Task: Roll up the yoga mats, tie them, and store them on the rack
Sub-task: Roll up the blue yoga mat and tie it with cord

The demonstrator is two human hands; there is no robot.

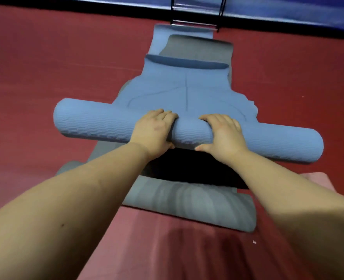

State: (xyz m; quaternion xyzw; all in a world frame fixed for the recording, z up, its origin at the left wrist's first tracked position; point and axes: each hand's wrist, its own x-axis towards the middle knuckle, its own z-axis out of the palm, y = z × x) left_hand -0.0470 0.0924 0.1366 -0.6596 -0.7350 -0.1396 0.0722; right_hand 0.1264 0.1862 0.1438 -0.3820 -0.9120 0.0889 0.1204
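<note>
A light blue yoga mat [183, 91] lies stretched away from me, its near end wound into a thick roll [90, 124] lying crosswise. My left hand [153, 128] and my right hand [225, 134] grip the middle of the roll from above, fingers curled over its far side and thumbs on the near side. Under it lies a grey mat [189, 203], with a black patch showing just behind my wrists. A black metal rack [197, 21] stands at the far end by the wall.
Red floor [46, 67] spreads on both sides. A second grey mat end [195, 47] and another blue layer [161, 31] lie beyond the unrolled part, near the rack. A pink mat or cloth [167, 249] lies under me in the foreground.
</note>
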